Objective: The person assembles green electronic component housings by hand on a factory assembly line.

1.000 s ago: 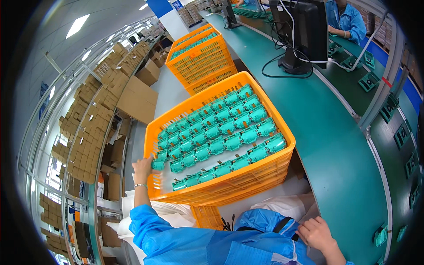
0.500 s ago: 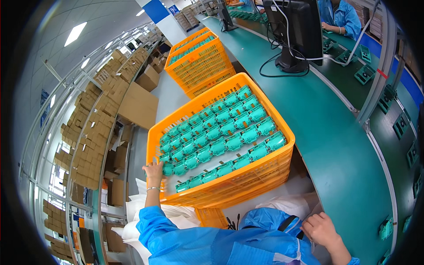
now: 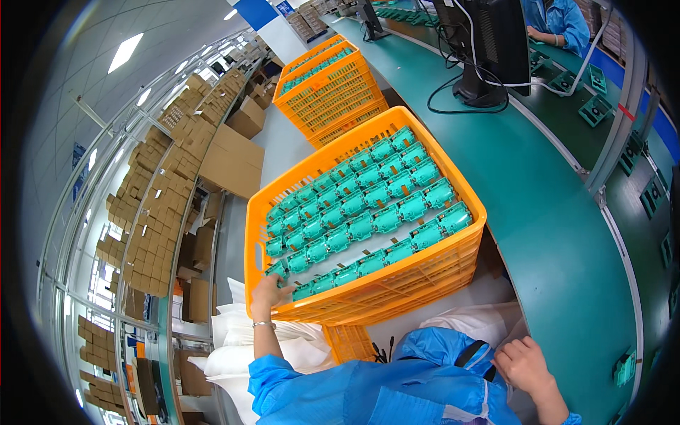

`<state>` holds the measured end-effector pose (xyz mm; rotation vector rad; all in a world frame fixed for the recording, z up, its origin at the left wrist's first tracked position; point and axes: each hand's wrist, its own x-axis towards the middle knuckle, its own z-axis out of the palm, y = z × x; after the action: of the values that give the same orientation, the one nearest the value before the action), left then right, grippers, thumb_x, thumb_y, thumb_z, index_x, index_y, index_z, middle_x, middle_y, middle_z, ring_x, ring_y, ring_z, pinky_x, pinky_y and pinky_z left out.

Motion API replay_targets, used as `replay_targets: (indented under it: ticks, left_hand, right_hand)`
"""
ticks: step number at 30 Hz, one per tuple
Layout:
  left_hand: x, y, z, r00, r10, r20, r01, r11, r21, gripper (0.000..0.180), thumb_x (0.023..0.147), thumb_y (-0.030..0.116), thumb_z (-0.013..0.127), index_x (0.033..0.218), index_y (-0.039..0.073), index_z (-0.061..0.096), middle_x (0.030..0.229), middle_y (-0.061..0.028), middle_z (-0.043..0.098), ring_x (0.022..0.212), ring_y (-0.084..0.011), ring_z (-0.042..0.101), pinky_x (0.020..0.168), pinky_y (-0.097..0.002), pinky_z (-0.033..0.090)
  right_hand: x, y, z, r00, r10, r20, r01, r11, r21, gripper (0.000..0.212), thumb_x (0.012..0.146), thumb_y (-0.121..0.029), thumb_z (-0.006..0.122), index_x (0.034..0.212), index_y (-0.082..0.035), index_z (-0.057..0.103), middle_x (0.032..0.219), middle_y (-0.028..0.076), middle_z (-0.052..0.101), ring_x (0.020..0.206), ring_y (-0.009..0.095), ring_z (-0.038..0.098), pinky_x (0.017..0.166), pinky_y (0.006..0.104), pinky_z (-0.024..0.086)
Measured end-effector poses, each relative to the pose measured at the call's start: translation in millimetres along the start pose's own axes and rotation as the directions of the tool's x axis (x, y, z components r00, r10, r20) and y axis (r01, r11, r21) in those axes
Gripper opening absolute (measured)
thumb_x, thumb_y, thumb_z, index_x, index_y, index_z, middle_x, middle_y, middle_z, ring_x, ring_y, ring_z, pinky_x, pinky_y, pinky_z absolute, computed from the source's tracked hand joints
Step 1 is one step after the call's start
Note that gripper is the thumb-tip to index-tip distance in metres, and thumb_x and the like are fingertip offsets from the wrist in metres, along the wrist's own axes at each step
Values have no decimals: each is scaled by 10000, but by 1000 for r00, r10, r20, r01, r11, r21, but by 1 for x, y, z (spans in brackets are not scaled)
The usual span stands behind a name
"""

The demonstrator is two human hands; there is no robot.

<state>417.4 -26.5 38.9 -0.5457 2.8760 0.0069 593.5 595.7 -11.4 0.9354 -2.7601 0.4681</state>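
My left hand [image 3: 268,295] reaches into the near left corner of an orange plastic crate [image 3: 404,278]. Its fingers are apart, close to the left ends of the two nearest rows of green plastic housings [image 3: 360,228]; whether they touch one is hard to make out. The housings lie side by side in several slanting rows, with a pale strip between the front row and the one behind. Held low at the right, my right hand [image 3: 525,365] has its fingers curled by the blue garment [image 3: 439,346] and black strap; no object shows in it.
Orange crates [image 3: 322,85] of green parts stand behind. Along the right runs a green bench [image 3: 567,283] bearing a black monitor [image 3: 489,46] with cables. Cardboard boxes [image 3: 152,241] fill racks at left. White sheeting [image 3: 237,347] hangs beside the crate. Another person [image 3: 563,25] sits far right.
My left hand has moved from the crate's left rim toward me and into the near left corner. The whole view has shifted slightly. My right hand keeps its curled pose.
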Motion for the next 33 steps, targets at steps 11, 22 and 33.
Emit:
replay_targets:
  ticks: [11,22,33]
  left_hand:
    - [6,-52,16,995,92,30,-73,919,-388,622,758,262,885,1288,13,673,1203,-160,731,1112,-282,701,989,-379,526]
    - [0,-52,18,994,-97,-56,92,993,-77,541,635,2,864,1159,86,755,1114,-204,747,1080,-358,713,937,-420,565]
    - [-36,87,16,518,134,-845,-482,862,-159,181,840,232,817,829,83,713,748,-135,661,722,-329,660,686,-448,513]
  right_hand:
    - [-2,-1,1,1000,18,17,-19,1000,1,158,777,-188,782,731,-105,655,747,23,584,727,214,589,703,361,435]
    - [4,-3,-5,1000,24,15,-24,999,-22,146,796,-189,769,732,-98,675,723,19,592,716,206,606,681,359,454]
    - [3,3,-10,989,86,-122,-67,986,150,119,806,-158,799,831,-88,706,765,34,628,735,229,627,696,355,471]
